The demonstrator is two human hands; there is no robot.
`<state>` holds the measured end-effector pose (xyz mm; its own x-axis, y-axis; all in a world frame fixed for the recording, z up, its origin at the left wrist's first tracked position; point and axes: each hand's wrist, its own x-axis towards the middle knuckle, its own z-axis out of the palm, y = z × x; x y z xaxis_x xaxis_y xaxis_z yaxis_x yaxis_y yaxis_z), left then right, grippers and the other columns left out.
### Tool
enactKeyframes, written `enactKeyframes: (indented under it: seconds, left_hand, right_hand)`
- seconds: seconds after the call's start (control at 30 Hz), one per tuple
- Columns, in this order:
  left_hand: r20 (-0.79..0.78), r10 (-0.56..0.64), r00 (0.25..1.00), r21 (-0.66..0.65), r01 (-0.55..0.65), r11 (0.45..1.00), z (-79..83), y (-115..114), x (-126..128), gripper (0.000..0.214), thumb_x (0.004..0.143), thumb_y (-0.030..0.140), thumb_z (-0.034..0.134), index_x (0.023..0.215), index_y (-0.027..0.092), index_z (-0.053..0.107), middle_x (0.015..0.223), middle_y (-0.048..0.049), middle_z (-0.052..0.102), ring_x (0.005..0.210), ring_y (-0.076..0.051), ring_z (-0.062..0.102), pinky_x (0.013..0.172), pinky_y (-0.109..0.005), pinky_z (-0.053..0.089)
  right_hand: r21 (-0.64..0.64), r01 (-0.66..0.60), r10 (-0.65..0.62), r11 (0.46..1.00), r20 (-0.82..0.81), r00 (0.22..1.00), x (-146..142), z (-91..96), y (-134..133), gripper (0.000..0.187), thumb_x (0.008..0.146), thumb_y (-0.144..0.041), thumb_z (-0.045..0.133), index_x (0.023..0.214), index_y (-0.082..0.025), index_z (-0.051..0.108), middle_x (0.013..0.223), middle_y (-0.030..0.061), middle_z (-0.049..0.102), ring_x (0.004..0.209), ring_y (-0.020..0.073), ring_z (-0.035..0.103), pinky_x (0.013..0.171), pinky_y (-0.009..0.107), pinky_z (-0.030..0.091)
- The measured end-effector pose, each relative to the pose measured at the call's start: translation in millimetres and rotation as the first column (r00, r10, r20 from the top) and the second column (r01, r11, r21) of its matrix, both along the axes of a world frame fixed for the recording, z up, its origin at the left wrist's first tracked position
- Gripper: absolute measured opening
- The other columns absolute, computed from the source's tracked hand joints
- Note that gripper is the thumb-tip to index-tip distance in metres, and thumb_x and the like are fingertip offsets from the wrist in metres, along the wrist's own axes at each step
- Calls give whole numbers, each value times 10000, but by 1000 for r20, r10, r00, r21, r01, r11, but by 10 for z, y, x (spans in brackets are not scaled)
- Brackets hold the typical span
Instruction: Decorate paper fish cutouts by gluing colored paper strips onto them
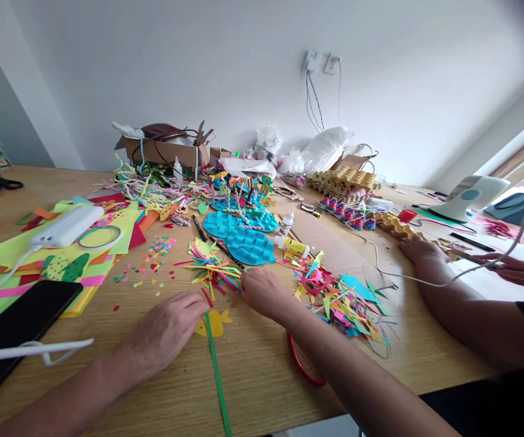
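Note:
My left hand (177,321) is closed, its fingertips pinched at a short red paper strip (207,297). Just beside those fingertips lies a yellow paper fish (214,324) with a drawn eye. A long green paper strip (218,376) runs from the fish toward the table's front edge. My right hand (259,292) is curled shut at the edge of a pile of coloured paper strips (211,267); whatever its fingers hold is hidden. Red scissor-like handles (302,364) lie partly under my right forearm.
Blue painted egg-carton pieces (248,244), a yellow glue bottle (293,246) and paper scraps (339,303) lie ahead. Coloured sheets, a power bank (67,226) and a black phone (25,334) are left. At right, another person's hand (423,252) rests by egg cartons, near a white cable (407,276).

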<state>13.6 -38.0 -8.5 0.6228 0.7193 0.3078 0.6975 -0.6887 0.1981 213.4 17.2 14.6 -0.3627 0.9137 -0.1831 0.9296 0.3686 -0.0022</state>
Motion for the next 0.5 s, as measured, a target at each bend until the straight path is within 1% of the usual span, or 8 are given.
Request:
enactKeyframes:
  seconds: [0.1,0.17,0.27,0.33,0.4,0.43,0.5]
  left_hand:
    - [34,19,999,-36,-18,999,26,0,-14,275,816,58,394,925,174,619,911,-44,659,846,-167,627,740,-273,512]
    - [85,31,996,-75,-25,997,46,13,-32,273,825,81,387,917,179,625,918,-41,664,852,-163,627,753,-270,502]
    - [200,68,977,-201,-27,979,64,68,-41,265,834,125,384,905,192,631,919,-20,670,851,-151,625,760,-252,484]
    - [266,133,955,-331,-39,943,73,135,-14,243,829,167,403,898,194,634,904,-11,675,829,-154,625,738,-249,478]
    - [339,211,917,-469,-30,883,87,221,49,218,821,230,433,906,186,628,866,-12,673,791,-162,623,697,-252,478]
    - [384,245,890,-530,-5,848,98,268,94,223,817,270,446,925,179,619,853,-17,667,771,-165,619,674,-255,479]
    - [483,291,826,-620,88,780,123,354,201,285,798,348,467,983,165,585,858,-31,649,737,-166,606,608,-250,479]
  right_hand:
    - [-6,24,-24,1000,-27,999,26,-12,34,258,748,-109,475,874,-127,700,915,174,685,827,233,644,665,263,433]
    - [-4,47,-47,999,-56,997,77,0,52,252,737,-103,465,831,-121,697,881,171,686,786,231,640,627,262,420]
    - [8,85,-83,996,-138,987,203,52,61,242,744,-123,445,818,-128,676,841,142,677,760,214,616,589,255,387]
    - [-1,85,-83,996,-215,973,296,101,48,227,745,-137,439,815,-147,655,806,91,665,737,181,590,567,235,360]
    - [-32,60,-67,998,-297,952,368,149,15,204,739,-144,438,802,-160,632,752,36,640,679,139,556,539,212,337]
    - [-53,41,-57,998,-337,940,390,169,-9,189,738,-149,440,792,-162,621,728,15,625,650,121,538,527,200,331]
    - [-97,-4,-36,995,-404,914,402,200,-74,156,741,-156,450,779,-162,601,700,-13,603,618,96,513,517,178,334]
